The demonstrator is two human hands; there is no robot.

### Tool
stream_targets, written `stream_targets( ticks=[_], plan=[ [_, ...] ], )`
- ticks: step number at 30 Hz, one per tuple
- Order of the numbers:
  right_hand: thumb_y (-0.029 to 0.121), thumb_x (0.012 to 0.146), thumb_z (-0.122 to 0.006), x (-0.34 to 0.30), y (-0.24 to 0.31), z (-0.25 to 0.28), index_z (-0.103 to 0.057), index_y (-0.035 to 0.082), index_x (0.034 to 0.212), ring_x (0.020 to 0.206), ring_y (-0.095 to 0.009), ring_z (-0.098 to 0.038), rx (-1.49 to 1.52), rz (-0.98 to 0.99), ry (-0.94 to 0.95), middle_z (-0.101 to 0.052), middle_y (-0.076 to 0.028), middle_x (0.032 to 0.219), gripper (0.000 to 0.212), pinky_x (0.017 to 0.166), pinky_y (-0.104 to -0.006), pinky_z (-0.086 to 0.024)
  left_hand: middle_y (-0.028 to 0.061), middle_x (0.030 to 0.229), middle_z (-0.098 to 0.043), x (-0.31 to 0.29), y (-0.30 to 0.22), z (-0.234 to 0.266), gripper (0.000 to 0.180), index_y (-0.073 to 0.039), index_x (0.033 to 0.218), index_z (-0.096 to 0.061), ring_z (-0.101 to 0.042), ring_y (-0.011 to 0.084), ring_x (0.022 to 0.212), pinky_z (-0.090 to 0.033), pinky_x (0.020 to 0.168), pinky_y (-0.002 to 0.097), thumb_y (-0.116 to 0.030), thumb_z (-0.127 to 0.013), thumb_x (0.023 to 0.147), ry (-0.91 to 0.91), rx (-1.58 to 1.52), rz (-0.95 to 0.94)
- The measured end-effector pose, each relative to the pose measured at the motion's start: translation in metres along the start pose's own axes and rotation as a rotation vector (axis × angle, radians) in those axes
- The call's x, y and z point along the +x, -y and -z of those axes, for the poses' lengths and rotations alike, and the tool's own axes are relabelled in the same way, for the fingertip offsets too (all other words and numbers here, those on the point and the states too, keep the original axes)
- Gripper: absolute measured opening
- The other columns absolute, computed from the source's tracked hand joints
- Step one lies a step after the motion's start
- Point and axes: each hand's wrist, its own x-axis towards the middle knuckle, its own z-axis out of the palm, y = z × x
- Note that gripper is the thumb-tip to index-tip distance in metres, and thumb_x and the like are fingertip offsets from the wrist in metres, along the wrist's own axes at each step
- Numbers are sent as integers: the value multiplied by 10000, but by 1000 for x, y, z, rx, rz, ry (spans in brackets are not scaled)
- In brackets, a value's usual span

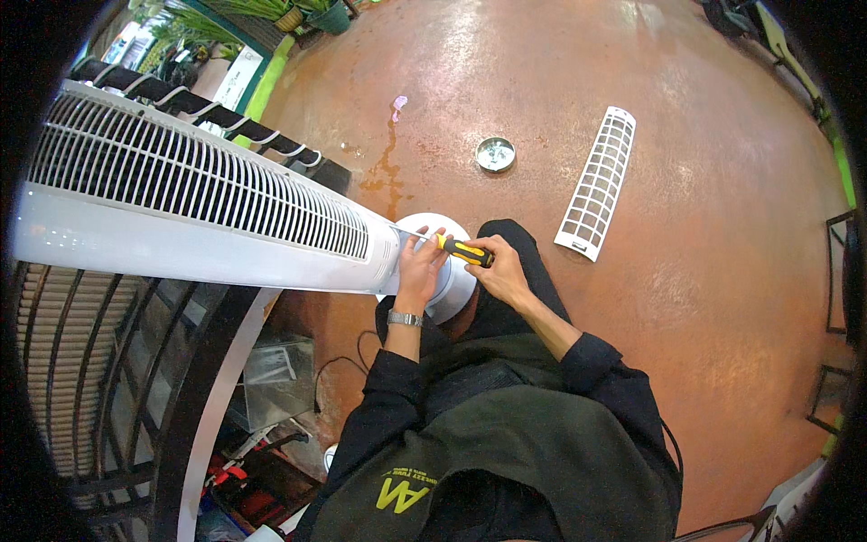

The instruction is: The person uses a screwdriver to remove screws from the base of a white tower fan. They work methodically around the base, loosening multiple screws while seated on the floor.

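A white tower fan (226,252) with a slatted grille lies on its side, stretching from the left toward my lap. Its round white base (459,291) is between my knees. In my right hand (502,274) is the yellow-and-black handle of a screwdriver (470,253), whose shaft points left at the fan's lower end. My left hand (421,274) is at that end, its fingers closed about the front of the screwdriver. The tip and whatever it meets cannot be made out.
On the floor stand a round metal dish (495,154) and a long white grid panel (597,184). A dark-framed chair (172,397) is at left, beside a toolbox (253,492) with red-handled tools. A dark cable (339,361) lies near my left leg; a wet streak (388,172) marks the floor.
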Motion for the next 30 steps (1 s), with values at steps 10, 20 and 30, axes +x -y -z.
stream_targets(
  ticks=[10, 20, 30],
  plan=[
    [12, 713, -781, -18, -9, 27, -694, 68, 1100, 880, -177, -610, 68, -84, -29, -602, -69, 1006, 400, 773, -291, -491, 248, 1267, -529, -10, 21, -28, 409, 16, 1302, -331, -582, 327, 1157, -524, 983, 418, -23, -548, 957, 32, -45, 34],
    [24, 725, -787, -21, -18, 28, -693, 62, 1105, 907, -169, -612, 64, -52, -20, -625, -74, 1027, 393, 789, -287, -487, 238, 1268, -533, -11, 24, -27, 424, 12, 1307, -333, -587, 318, 1155, -525, 976, 409, -25, -562, 952, 30, -40, 39],
    [-10, 753, -765, -22, -17, 26, -697, 70, 1140, 925, -175, -635, 103, -156, -60, -648, -84, 1047, 401, 813, -294, -518, 156, 1512, -324, 30, 34, 24, 487, 45, 1450, -240, -270, 311, 1424, -245, 1193, 447, -212, -293, 1040, -70, -789, -51]
  ],
)
